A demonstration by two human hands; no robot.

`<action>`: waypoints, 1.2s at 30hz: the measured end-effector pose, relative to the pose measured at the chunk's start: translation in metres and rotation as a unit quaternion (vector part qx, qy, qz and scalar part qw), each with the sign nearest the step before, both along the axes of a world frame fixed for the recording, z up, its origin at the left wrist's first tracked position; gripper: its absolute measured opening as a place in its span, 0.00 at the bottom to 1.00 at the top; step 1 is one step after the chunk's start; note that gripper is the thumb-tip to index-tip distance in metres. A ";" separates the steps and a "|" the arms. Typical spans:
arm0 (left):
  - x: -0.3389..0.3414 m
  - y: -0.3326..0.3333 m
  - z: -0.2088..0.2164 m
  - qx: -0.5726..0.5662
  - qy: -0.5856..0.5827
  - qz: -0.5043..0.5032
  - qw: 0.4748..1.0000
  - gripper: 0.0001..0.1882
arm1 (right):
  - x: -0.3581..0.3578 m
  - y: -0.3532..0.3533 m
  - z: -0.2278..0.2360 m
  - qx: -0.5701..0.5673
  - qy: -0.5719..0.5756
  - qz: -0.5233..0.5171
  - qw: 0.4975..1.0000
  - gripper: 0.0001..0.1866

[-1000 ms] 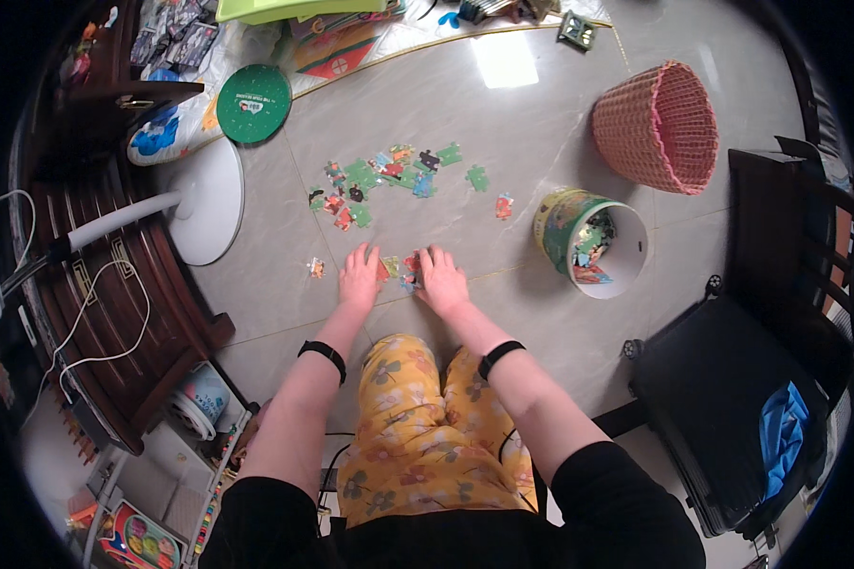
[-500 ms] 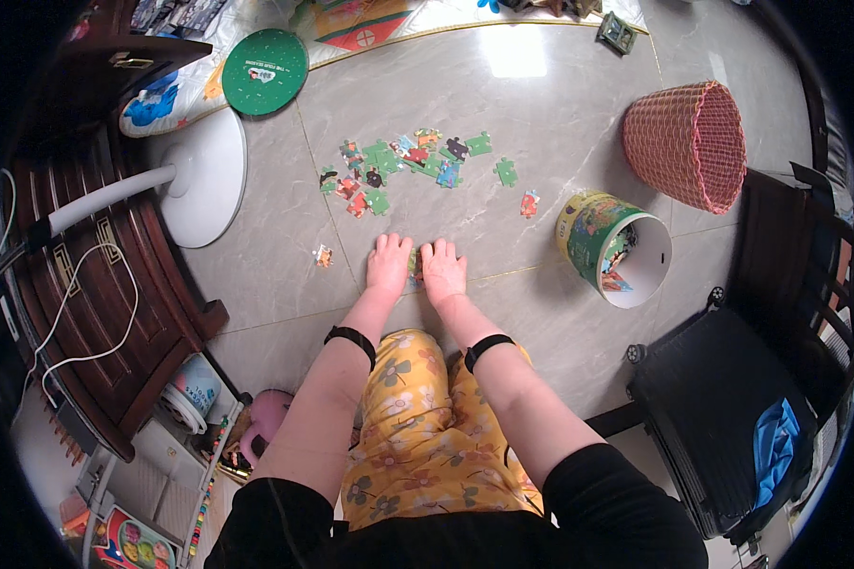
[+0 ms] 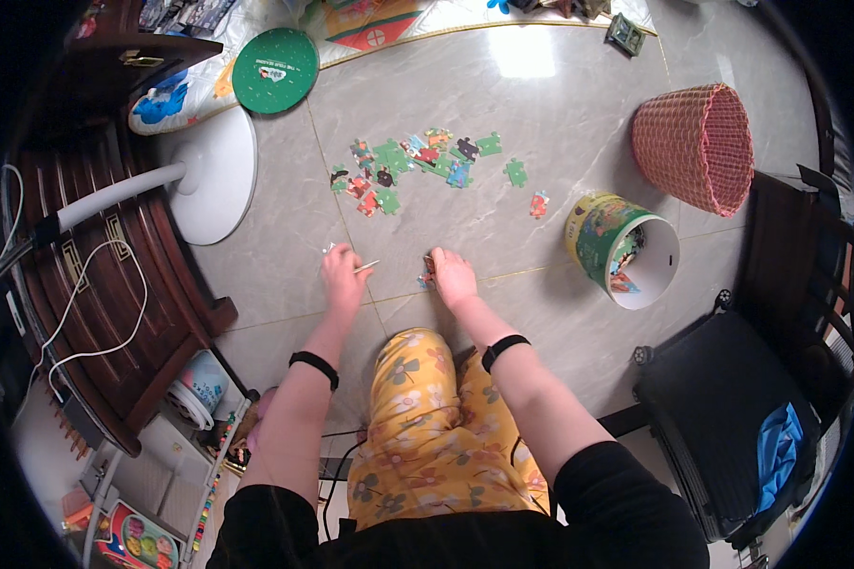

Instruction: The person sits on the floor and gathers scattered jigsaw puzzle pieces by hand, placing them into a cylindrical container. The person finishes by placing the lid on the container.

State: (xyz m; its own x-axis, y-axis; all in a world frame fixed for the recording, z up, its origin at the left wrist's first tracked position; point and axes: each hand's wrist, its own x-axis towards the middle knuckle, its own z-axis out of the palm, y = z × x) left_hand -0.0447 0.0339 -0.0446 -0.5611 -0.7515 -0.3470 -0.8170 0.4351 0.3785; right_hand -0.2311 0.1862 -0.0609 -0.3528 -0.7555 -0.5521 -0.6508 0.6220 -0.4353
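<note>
My left hand (image 3: 340, 272) is closed over the floor. A thin, pale puzzle piece (image 3: 368, 266), seen almost edge-on, sticks out between its fingers. Just beyond those fingers, a bit of another puzzle piece (image 3: 328, 248) shows, mostly covered by the hand. My right hand (image 3: 454, 275) has its fingers bent down onto a small joined or stacked bit of puzzle pieces (image 3: 427, 273), red and blue, partly hidden under the fingertips. Farther out lies a loose spread of green, red and dark puzzle pieces (image 3: 389, 156), with a single red piece (image 3: 539, 204) off to its right.
On the right, a green and yellow tub (image 3: 588, 232) lies on its side with pieces inside, near a woven red basket (image 3: 678, 147). A round green lid (image 3: 275, 71) and a white lamp base (image 3: 220, 180) are at the left. A black suitcase (image 3: 721, 408) stands at the lower right.
My left hand has moved left, away from my right hand, and now pinches a thin pale piece. My right hand stays on the near pieces, uncovering more of them.
</note>
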 end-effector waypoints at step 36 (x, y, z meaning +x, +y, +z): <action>-0.083 0.021 0.005 0.318 -0.003 0.118 0.941 0.13 | -0.155 0.091 0.167 -0.202 -0.121 -0.384 0.893 0.12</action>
State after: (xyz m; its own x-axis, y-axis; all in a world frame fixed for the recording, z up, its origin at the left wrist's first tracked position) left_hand -0.1281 0.0553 -0.0393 -0.4017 -0.4944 -0.7709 -0.8652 -0.0710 0.4964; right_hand -0.3863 0.2770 0.1057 -0.7597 -0.4969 -0.4193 0.0430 0.6050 -0.7950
